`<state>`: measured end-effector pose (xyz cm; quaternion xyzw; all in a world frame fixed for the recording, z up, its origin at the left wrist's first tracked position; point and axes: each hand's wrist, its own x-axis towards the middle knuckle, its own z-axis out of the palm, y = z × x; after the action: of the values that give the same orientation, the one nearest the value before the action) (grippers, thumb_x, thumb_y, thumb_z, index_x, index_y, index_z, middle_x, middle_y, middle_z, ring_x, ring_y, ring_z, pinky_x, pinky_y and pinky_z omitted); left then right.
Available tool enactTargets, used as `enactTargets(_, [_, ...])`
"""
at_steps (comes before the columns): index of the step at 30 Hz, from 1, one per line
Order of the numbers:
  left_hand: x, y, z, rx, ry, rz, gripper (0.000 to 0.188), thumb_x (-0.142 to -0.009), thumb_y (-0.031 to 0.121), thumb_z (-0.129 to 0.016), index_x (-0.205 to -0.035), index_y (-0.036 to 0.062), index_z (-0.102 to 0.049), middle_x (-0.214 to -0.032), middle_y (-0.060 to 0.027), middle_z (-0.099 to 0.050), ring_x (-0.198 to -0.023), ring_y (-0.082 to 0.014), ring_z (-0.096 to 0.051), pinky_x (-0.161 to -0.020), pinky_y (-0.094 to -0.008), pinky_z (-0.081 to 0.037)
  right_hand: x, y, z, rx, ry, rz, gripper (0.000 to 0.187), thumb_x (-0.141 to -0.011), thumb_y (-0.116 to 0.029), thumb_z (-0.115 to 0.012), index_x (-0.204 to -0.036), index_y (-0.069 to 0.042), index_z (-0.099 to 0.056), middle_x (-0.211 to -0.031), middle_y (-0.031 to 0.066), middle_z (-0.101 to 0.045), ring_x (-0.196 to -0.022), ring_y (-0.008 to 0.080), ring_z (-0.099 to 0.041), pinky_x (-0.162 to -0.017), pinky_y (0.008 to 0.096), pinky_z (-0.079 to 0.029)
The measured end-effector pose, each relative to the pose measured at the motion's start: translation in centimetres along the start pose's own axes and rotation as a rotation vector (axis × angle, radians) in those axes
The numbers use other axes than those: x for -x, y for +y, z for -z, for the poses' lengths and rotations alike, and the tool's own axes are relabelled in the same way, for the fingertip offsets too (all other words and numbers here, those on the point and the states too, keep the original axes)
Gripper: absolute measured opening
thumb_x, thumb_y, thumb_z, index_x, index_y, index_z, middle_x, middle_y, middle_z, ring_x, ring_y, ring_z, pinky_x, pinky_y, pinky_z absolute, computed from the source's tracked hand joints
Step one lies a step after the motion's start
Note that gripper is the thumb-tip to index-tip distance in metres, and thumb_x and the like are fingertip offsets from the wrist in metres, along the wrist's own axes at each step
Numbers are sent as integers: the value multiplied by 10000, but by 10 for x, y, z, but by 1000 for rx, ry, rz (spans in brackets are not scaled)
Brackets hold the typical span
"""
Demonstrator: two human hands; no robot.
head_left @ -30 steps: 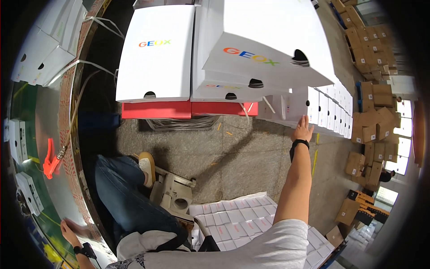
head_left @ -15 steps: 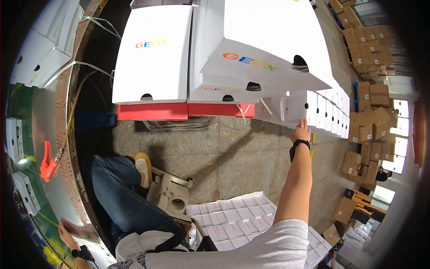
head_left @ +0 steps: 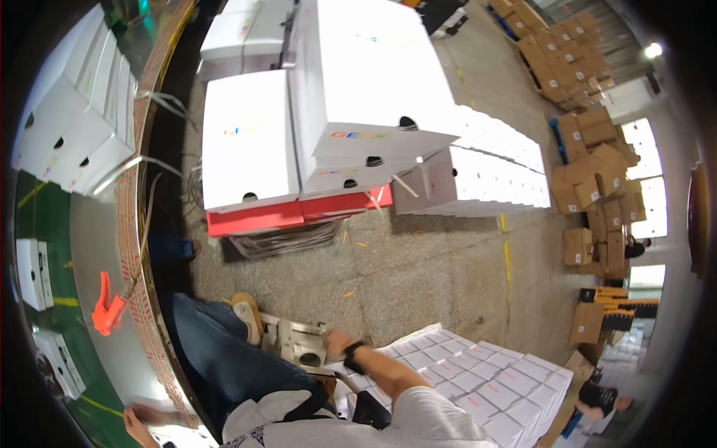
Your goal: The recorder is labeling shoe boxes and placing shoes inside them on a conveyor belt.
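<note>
My right hand (head_left: 341, 342) is at the right end of a beige, frame-like object (head_left: 299, 345) with a round hole, beside my knee. Its fingers are blurred, and I cannot tell if they hold anything. At the lower left, my left hand (head_left: 140, 427) rests by the metal edge (head_left: 104, 373) of a green-belted bench, fingers stretched out. Ahead stand large white shoe boxes (head_left: 250, 142) with round finger holes, stacked on red boxes (head_left: 258, 219). Right of these, a long row of white boxes (head_left: 485, 183) stands on the floor.
An orange-red trigger tool (head_left: 107, 306) hangs at the bench edge. White boxes (head_left: 33, 272) lie on the green belt (head_left: 63, 299). Many small white boxes (head_left: 478, 373) stand low at right. Brown cartons (head_left: 594, 179) and a person (head_left: 597, 396) are farther right.
My right hand has left the row of white boxes and come back down to the beige object. The view has shifted. My left hand stays by the bench edge.
</note>
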<state>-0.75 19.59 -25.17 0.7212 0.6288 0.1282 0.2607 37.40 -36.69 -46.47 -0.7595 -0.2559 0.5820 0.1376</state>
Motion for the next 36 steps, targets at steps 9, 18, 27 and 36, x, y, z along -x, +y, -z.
enactTargets(9, [64, 125, -9, -36, -63, 90, 446, -924, 295, -588, -1191, -63, -601, -1152, -258, -628, -1030, -343, -612, -909, -393, -472, -3, -49, 16, -90, 130, -96, 377, -817, -275, -553, -1113, -63, -650, -1075, 226, -657, -1012, 373, -628, -863, 425, -487])
enactTargets(18, [56, 81, -33, -79, 13, -249, 486, -862, 269, -633, -1220, -53, -569, -1145, -256, -620, -983, -391, -617, -870, -417, -486, 17, -127, 192, 286, 475, -27, 375, -858, -282, -506, -1061, -1, -650, -1014, 229, -667, -885, 422, -635, -816, 470, -500])
enactTargets(27, [108, 81, -35, 142, 121, -434, 462, -833, 256, -652, -1232, 41, -556, -1336, -241, -469, -1270, -429, -396, -1080, -503, -303, 73, -418, 132, -236, -601, 523, 379, -1010, -337, -459, -1076, -2, -623, -925, 70, -674, -825, 120, -640, -762, 255, -520])
enactTargets(36, [136, 75, -31, 772, 230, -248, 400, -917, 238, -590, -1264, 48, -533, -1184, -165, -569, -1075, -285, -573, -882, -379, -484, 31, -551, 8, -171, -452, 773, 213, -992, -172, -489, -1091, -14, -593, -885, 93, -667, -774, 146, -648, -714, 269, -522])
